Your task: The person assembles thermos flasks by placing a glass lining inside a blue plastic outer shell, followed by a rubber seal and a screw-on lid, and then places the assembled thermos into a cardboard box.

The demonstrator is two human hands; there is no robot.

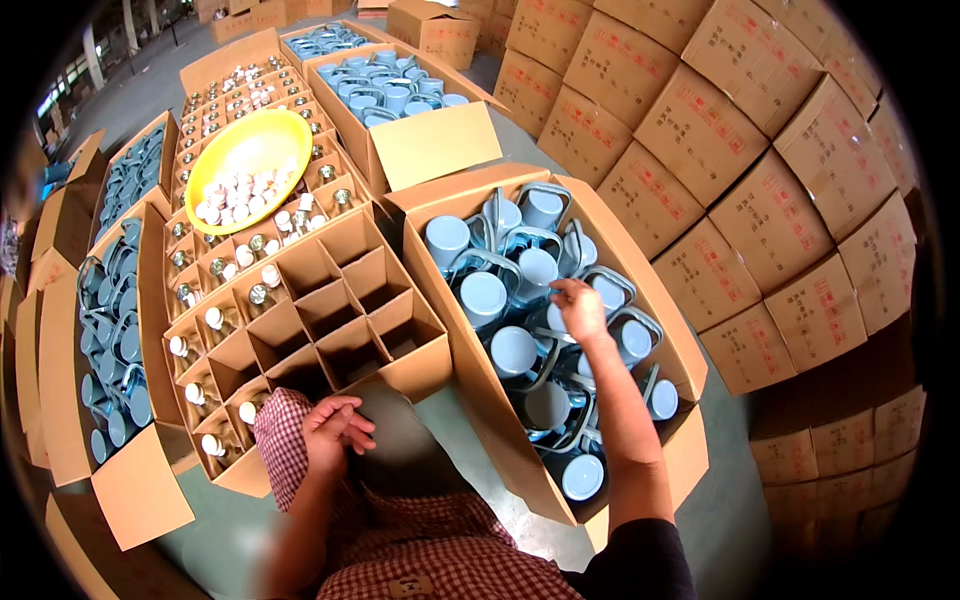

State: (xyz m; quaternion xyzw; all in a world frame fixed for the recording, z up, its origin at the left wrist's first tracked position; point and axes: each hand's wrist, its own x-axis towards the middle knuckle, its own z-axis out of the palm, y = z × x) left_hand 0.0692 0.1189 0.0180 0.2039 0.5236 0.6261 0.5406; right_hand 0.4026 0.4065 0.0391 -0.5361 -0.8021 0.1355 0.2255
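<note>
My right hand (581, 310) reaches into an open cardboard box (480, 440) packed with blue lidded cups (537, 268) that have loop handles. Its fingers are pinched together at the edge of one cup; what lies between the fingertips is hidden. My left hand (337, 430) is held in front of my checked apron, its fingers loosely bent and apart, with nothing in them. Close to that hand stands a divided carton (420, 350) with bare compartments at its right. Clear glass bottles with white caps (214, 318) fill compartments along its left side.
A yellow basin (270, 150) with white caps (240, 195) rests across the bottles farther back. More boxes of blue cups stand at the left (118, 330) and far side (390, 85). Stacked sealed cartons (710, 130) form a wall on the right.
</note>
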